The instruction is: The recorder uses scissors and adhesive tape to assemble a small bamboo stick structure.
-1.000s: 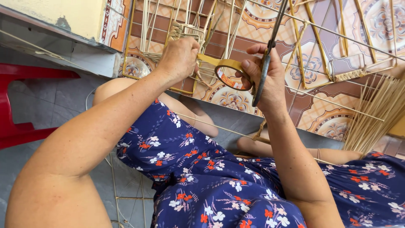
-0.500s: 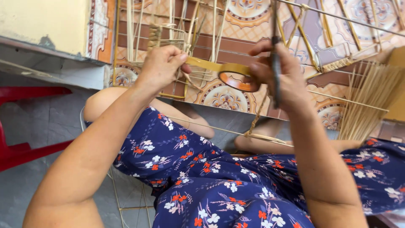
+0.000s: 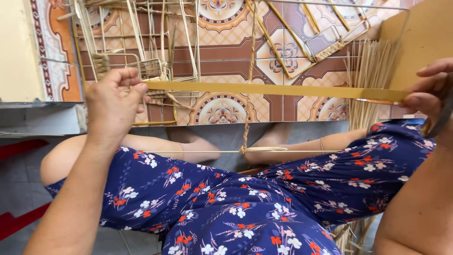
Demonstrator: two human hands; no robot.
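Tape strip [image 3: 273, 89] stretches taut between left hand [image 3: 113, 106] and right hand [image 3: 432, 92].

The hands are drawing apart, the right hand [image 3: 432, 94] swinging out toward the edge. The yellow tape [image 3: 273, 89] is stretching into a long strip (short before) from the left hand [image 3: 113, 106].

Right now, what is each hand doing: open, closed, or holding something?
Left hand: closed, pinching one end of the yellow tape strip.
Right hand: holds the strip's other end; its grip is partly hidden.
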